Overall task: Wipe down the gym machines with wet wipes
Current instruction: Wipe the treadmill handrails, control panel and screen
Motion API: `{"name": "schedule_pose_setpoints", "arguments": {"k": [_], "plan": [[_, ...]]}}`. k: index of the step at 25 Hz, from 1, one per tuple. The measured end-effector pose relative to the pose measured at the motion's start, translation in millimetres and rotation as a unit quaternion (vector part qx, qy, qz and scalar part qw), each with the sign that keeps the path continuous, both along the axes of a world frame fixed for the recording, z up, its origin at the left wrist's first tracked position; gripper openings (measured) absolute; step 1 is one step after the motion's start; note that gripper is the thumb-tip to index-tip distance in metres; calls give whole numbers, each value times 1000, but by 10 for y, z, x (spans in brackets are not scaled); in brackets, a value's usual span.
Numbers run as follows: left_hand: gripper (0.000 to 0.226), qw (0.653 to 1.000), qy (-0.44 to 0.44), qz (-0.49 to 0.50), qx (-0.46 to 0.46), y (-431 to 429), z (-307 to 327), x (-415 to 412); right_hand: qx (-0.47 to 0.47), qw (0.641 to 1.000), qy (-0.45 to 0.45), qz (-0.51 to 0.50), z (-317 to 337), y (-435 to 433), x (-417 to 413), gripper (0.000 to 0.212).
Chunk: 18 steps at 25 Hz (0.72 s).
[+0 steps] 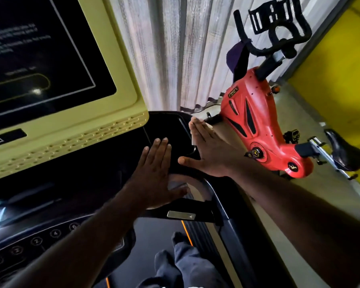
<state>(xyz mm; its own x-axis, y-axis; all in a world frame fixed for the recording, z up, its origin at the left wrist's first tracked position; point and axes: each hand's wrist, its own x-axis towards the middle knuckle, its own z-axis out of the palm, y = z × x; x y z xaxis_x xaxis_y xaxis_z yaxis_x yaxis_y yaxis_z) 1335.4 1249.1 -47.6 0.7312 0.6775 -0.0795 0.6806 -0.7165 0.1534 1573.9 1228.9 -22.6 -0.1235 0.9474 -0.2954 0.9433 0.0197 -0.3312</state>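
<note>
Treadmill console [81, 179], from nine o'clock to centre, is judged mid-wipe. Left hand [154, 175] is pressed flat, fingers together. Right hand [210, 156], at its two o'clock, likewise, thumb spread. No wipe is clearly seen. Flat strokes across the remaining surface are called for.

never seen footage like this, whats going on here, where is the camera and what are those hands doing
This is one picture, from a camera worn on the person's head, looking down. They stand on a treadmill. Its black console sits below a yellow-framed screen. Both bare hands lie flat with straight fingers: the left hand on the console, the right hand at its right edge. A pale patch under the left hand may be a wet wipe; I cannot tell. A red exercise bike stands to the right, by a curtain.
</note>
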Motion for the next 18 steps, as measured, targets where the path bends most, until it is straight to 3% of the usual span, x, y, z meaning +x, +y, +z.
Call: {"name": "schedule_pose_setpoints", "arguments": {"k": [4, 9, 11, 13, 18], "plan": [[129, 999, 27, 6, -19, 29, 22, 5, -35, 998, 50, -9, 13, 540, 74, 135], [129, 999, 43, 14, -23, 13, 32, 12, -77, 953, 263, -127, 142, 411, 220, 101], [130, 998, 54, 12, -17, 19, 37, 11, -62, 932, 320, -160, 114, 84, 253, 125], [130, 998, 61, 12, -12, 22, 41, 23, -55, 925, 338, -165, -28, -308, 289, 139], [135, 997, 80, 17, -17, 13, 76, 36, -59, 951, 275, -124, -196, -1187, 329, 120]]}}
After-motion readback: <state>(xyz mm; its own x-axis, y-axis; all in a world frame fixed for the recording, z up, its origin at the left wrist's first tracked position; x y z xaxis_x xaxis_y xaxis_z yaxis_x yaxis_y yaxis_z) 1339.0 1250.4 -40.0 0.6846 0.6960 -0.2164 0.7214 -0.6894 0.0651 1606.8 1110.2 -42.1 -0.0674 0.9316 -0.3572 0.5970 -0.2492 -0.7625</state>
